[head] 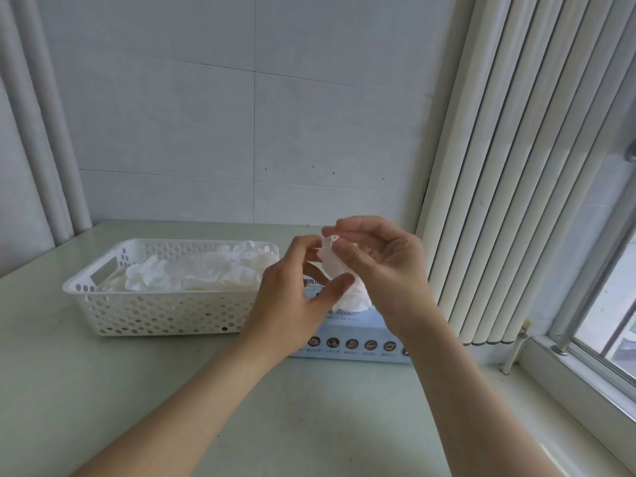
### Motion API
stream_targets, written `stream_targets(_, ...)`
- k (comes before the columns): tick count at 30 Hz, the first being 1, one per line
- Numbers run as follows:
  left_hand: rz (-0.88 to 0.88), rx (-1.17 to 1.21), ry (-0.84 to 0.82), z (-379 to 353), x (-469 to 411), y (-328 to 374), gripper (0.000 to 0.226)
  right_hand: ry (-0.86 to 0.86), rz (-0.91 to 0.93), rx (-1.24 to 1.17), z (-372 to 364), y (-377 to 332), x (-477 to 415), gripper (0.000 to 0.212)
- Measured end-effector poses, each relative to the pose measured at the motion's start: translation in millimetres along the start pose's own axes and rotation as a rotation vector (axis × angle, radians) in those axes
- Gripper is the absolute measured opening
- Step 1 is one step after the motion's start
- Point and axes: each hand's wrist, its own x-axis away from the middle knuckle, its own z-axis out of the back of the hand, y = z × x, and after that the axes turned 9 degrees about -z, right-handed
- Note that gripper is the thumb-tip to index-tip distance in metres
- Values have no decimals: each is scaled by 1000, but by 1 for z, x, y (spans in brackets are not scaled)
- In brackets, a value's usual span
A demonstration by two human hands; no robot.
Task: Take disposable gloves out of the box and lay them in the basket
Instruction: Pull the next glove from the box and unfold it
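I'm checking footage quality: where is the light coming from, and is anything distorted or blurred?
Head view: soft daylight from the window on the right; wide-angle bending bows the vertical blinds; the thin white glove held by both hands looks washed out and slightly blurred; the white perforated plastic basket stays sharp.

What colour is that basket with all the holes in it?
White. The basket is perforated plastic with round holes, seen clearly in the head view.

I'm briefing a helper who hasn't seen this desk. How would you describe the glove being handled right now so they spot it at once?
Start at the pale table by the window blinds, then find the blue glove box right of the white perforated basket. Above that box, both hands pinch a crumpled white glove. Unlike the gloves lying in the basket, it is held up in the air.
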Motion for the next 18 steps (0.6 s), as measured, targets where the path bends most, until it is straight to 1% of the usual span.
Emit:
stream_targets(1, 12, 18, 19, 0, -2, 2, 22, -20, 8, 60, -1, 1, 0, 20)
stream_targets(2, 21, 23, 41, 1, -3, 3, 12, -37, 16, 110, -2, 3, 0, 23)
stream_targets(4, 57, 43, 83, 2, -5, 1, 17, -69, 4, 168, -3, 6, 0, 37)
stream_targets(6, 113, 101, 139, 6, -6, -2, 15, -94, -71, 209, -3, 12, -1, 49)
stream_targets(9, 164, 116, 240, 13, -9, -8, 17, -108, -210, 484, -1, 27, -2, 57)
stream_targets(11, 182, 186, 325, 18, -12, -7, 18, -139, -301, 694, 1, 37, -4, 62)
stream_targets(12, 175, 207, 374, 21, -13, -7, 18, -151, -327, 762, 2, 40, -5, 61)
stream_targets(15, 155, 187, 490, 31, -15, -5, 16, -126, -332, 772, 4, 40, -6, 51)
stream_targets(16, 159, 189, 505, 32, -14, -7, 14, -111, -323, 765, 4, 39, -6, 51)
stream_targets(18, 173, 186, 496, 36, -12, -13, 13, -111, -285, 780, 2, 38, -3, 58)
